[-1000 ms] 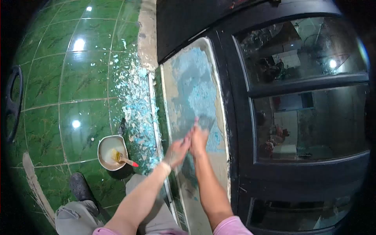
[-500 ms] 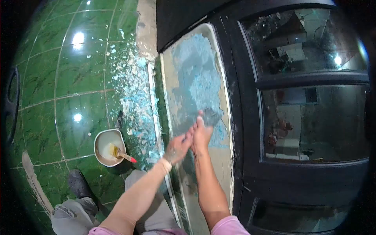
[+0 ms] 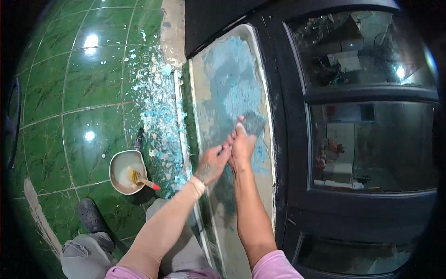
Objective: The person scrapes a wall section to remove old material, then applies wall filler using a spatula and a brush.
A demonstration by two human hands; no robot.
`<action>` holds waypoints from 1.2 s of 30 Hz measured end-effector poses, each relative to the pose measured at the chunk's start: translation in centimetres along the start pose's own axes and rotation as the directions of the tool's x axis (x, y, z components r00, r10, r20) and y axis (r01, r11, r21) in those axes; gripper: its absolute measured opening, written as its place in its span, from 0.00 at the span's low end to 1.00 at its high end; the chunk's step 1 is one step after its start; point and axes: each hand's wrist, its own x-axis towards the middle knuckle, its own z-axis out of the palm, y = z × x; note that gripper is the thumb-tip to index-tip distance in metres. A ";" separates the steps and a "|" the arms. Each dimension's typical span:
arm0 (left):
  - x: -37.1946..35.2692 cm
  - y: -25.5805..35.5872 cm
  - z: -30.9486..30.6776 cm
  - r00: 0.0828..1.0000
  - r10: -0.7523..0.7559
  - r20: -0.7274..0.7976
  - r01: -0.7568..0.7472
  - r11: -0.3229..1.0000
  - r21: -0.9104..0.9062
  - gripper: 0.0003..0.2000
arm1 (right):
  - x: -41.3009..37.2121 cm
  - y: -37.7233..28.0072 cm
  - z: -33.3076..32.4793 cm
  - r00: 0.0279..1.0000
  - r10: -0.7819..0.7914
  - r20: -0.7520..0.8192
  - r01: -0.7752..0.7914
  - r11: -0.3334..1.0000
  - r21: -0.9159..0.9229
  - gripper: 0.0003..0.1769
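- Scraper [image 3: 254, 124]: blade flat against the door panel [image 3: 209, 97], close to its right edge, at the lower margin of the blue paint [image 3: 232, 69].
- Right hand [image 3: 242, 148]: clenched round the scraper's handle. Left hand [image 3: 211, 166]: touching it, closed on the handle's end.
- Step in hand, as judged: scraping paint.
- A further stroke calls for a shallow blade and steady two-handed pressure.
- Floor [image 3: 69, 93]: paint flakes [image 3: 158, 107] along the panel's left edge; bowl [image 3: 121, 163] with brush [image 3: 141, 180] near.
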 end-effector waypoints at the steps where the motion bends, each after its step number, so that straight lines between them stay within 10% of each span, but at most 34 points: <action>1: -0.4 -2.1 0.7 0.999 0.037 -0.040 -0.037 0.999 0.018 0.22 | -0.4 1.0 -0.8 0.999 0.028 -0.024 -0.028 1.000 0.003 0.04; 23: 0.3 -3.0 -0.1 0.955 0.247 -0.165 -0.236 0.968 0.084 0.19 | 0.0 2.2 -0.5 1.000 0.000 0.014 -0.001 0.998 0.067 0.11; 29: -0.8 -4.0 0.2 0.964 0.229 -0.135 -0.218 0.971 0.095 0.21 | 0.2 2.3 -0.5 1.000 0.011 -0.017 -0.009 0.998 0.067 0.12; 33: 1.1 1.6 -5.2 0.980 -0.102 0.172 0.081 0.989 0.124 0.21 | 0.1 3.3 0.6 0.998 0.046 -0.051 -0.035 0.979 0.199 0.14; 36: 0.4 -5.0 -2.5 0.998 0.057 0.035 -0.058 0.998 0.026 0.18 | -0.4 4.9 0.1 0.998 0.023 -0.066 -0.016 0.995 0.096 0.14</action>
